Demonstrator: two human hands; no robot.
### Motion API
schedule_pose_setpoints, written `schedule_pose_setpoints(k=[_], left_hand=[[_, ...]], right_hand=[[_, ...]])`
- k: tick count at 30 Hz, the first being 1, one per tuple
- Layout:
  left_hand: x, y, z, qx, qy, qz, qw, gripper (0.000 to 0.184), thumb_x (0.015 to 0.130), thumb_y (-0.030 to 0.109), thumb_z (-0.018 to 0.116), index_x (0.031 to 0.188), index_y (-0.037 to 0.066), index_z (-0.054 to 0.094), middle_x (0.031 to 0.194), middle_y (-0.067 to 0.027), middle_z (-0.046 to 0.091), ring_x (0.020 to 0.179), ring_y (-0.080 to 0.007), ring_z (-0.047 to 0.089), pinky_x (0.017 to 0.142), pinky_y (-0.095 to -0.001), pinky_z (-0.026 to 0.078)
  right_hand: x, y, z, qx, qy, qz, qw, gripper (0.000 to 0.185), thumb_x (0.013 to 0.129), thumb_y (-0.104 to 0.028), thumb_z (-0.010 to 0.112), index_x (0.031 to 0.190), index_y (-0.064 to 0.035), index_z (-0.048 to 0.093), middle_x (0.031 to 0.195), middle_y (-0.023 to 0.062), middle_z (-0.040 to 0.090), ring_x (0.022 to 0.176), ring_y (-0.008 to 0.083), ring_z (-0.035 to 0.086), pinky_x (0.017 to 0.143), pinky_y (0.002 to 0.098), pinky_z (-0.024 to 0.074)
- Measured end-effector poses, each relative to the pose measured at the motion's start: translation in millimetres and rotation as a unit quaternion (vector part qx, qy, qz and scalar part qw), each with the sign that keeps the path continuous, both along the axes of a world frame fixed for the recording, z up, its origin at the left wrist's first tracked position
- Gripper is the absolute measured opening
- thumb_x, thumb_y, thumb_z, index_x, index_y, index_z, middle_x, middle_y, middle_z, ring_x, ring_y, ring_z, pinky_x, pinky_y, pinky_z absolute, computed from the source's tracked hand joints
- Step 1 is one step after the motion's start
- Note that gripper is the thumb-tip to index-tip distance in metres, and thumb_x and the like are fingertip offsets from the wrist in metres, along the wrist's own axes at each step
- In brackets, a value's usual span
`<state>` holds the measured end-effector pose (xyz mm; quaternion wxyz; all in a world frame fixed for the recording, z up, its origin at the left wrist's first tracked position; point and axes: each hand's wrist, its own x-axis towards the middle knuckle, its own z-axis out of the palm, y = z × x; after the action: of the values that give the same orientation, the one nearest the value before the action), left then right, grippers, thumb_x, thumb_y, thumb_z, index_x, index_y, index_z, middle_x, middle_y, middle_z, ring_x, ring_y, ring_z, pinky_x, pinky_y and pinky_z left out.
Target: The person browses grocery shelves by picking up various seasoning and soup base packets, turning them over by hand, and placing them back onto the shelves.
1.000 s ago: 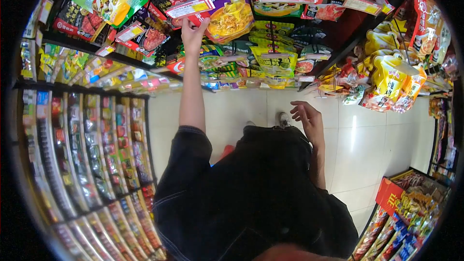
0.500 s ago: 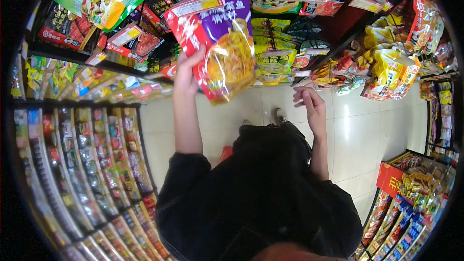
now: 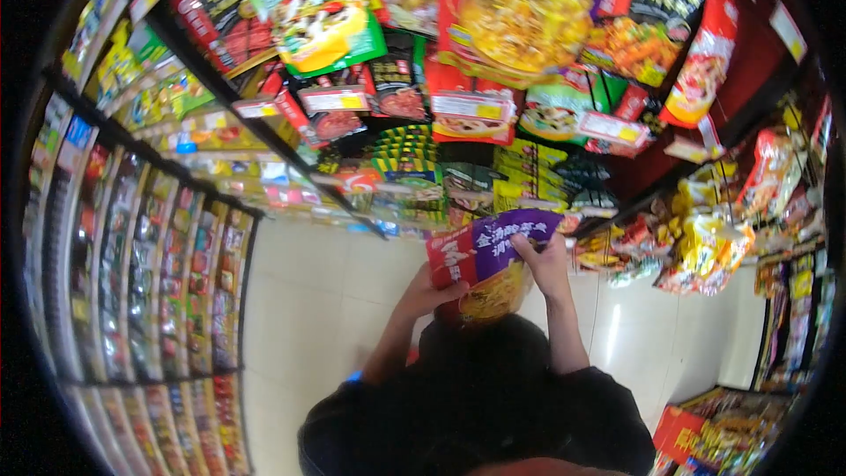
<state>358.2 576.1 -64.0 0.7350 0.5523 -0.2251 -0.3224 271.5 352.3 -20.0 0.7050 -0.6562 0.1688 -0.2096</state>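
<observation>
A red and purple seasoning packet (image 3: 493,278) with yellow food pictured on it is held in front of my body, below the hanging goods. On its left side my left hand (image 3: 425,293) grips the red edge, thumb on the front. My right hand (image 3: 548,263) grips the upper right part, its thumb lying over the purple area. A similar red and purple packet (image 3: 529,22) hangs on the rack above, with a price tag (image 3: 473,107) below it.
A green packet (image 3: 315,13) and several others hang on the rack ahead. Yellow packets (image 3: 709,247) hang at the right. Stocked shelves (image 3: 150,264) run along the left. A red box (image 3: 679,432) stands at the lower right. Tiled floor (image 3: 300,300) shows around my body.
My left hand has taken the packet off the rack and brought it down to my body. My right hand has come up from my side and taken hold of it too. The view has shifted.
</observation>
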Motion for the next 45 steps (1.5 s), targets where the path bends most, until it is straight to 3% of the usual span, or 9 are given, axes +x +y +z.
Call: schedule_pose_setpoints(k=[2, 3, 4, 6, 9, 14, 25, 34, 45], left_hand=[[28.0, 16.6, 10.4, 0.04, -0.126, 0.008, 0.991, 0.062, 0.086, 0.006, 0.077, 0.142, 0.006, 0.05, 0.129, -0.0067, 0.06, 0.116, -0.018, 0.06, 0.096, -0.0333, 0.05], [36.5, 27.6, 30.9, -0.006, -0.072, 0.031, 0.997, 0.066, 0.085, 0.009, 0.079, 0.144, 0.007, 0.049, 0.131, -0.0085, 0.06, 0.122, -0.0224, 0.059, 0.1, -0.0359, 0.049], [41.0, 29.2, 56.8, -0.003, -0.203, 0.092, 0.975, 0.062, 0.085, 0.01, 0.08, 0.141, 0.009, 0.053, 0.13, -0.0105, 0.062, 0.119, -0.0226, 0.061, 0.096, -0.0359, 0.051], [45.5, 36.0, 103.6, 0.117, -0.342, 0.113, 0.926, 0.046, 0.081, 0.005, 0.079, 0.125, 0.007, 0.065, 0.116, -0.0108, 0.07, 0.103, -0.0225, 0.068, 0.089, -0.0359, 0.054], [41.7, 44.1, 97.9, 0.19, -0.383, 0.072, 0.901, 0.027, 0.079, 0.006, 0.081, 0.106, 0.003, 0.074, 0.099, -0.0091, 0.075, 0.089, -0.0214, 0.071, 0.08, -0.0339, 0.056], [29.7, 55.9, 71.8, 0.207, -0.312, 0.21, 0.903, 0.017, 0.083, 0.005, 0.08, 0.099, 0.002, 0.075, 0.088, -0.0095, 0.074, 0.072, -0.0147, 0.07, 0.065, -0.0261, 0.054], [36.9, 85.3, 61.4, 0.156, -0.225, 0.142, 0.951, 0.012, 0.083, -0.002, 0.078, 0.095, -0.002, 0.075, 0.085, -0.008, 0.073, 0.074, -0.0105, 0.066, 0.067, -0.0248, 0.053], [23.4, 93.2, 55.6, 0.112, -0.236, 0.176, 0.949, 0.013, 0.082, 0.001, 0.077, 0.094, -0.003, 0.074, 0.084, -0.0066, 0.07, 0.074, -0.0108, 0.064, 0.068, -0.0247, 0.05], [23.5, 104.3, 29.9, 0.036, -0.133, 0.183, 0.973, 0.008, 0.087, -0.003, 0.07, 0.095, -0.002, 0.068, 0.083, -0.0027, 0.066, 0.074, -0.0076, 0.061, 0.064, -0.0222, 0.046]], right_hand=[[0.0, 8.1, 12.8, -0.1, 0.002, 0.013, 0.995, 0.015, 0.09, -0.008, 0.075, 0.104, -0.0024, 0.072, 0.091, 0.0036, 0.075, 0.082, 0.0114, 0.069, 0.076, 0.0283, 0.0549], [0.6, 14.0, 17.5, -0.207, 0.025, 0.031, 0.978, 0.013, 0.089, -0.009, 0.076, 0.101, -0.0037, 0.073, 0.09, 0.0059, 0.075, 0.08, 0.0135, 0.071, 0.073, 0.0283, 0.0549], [2.1, 20.5, 22.9, -0.31, 0.045, 0.046, 0.948, 0.012, 0.088, -0.01, 0.076, 0.099, -0.0049, 0.074, 0.088, 0.0082, 0.076, 0.078, 0.0155, 0.072, 0.071, 0.0283, 0.0549], [11.4, 39.2, 32.9, -0.287, 0.057, 0.087, 0.952, 0.013, 0.087, -0.013, 0.077, 0.098, -0.0076, 0.075, 0.089, 0.0101, 0.076, 0.077, 0.02, 0.074, 0.066, 0.03, 0.0552], [20.9, 53.6, 30.4, -0.33, 0.001, 0.086, 0.94, 0.015, 0.085, -0.013, 0.078, 0.099, -0.0084, 0.075, 0.09, 0.0102, 0.075, 0.075, 0.0228, 0.074, 0.064, 0.0331, 0.0558], [26.0, 75.7, 15.3, -0.339, 0.004, 0.086, 0.937, 0.017, 0.084, -0.017, 0.079, 0.099, -0.0094, 0.075, 0.089, 0.0133, 0.074, 0.073, 0.0301, 0.072, 0.065, 0.038, 0.0563], [24.2, 91.8, 28.6, -0.371, 0.02, 0.08, 0.925, 0.03, 0.088, -0.025, 0.077, 0.108, -0.0043, 0.074, 0.084, 0.0219, 0.071, 0.074, 0.0371, 0.071, 0.066, 0.0424, 0.0557], [18.6, 107.5, 27.2, -0.237, 0.084, 0.197, 0.948, 0.027, 0.091, -0.018, 0.076, 0.111, -0.0006, 0.071, 0.099, 0.0126, 0.076, 0.089, 0.0178, 0.073, 0.08, 0.0323, 0.0552], [27.5, 118.6, 12.2, -0.201, 0.065, 0.207, 0.955, 0.027, 0.092, -0.02, 0.075, 0.11, -0.0005, 0.071, 0.097, 0.0123, 0.076, 0.086, 0.0158, 0.072, 0.08, 0.0316, 0.0549]])
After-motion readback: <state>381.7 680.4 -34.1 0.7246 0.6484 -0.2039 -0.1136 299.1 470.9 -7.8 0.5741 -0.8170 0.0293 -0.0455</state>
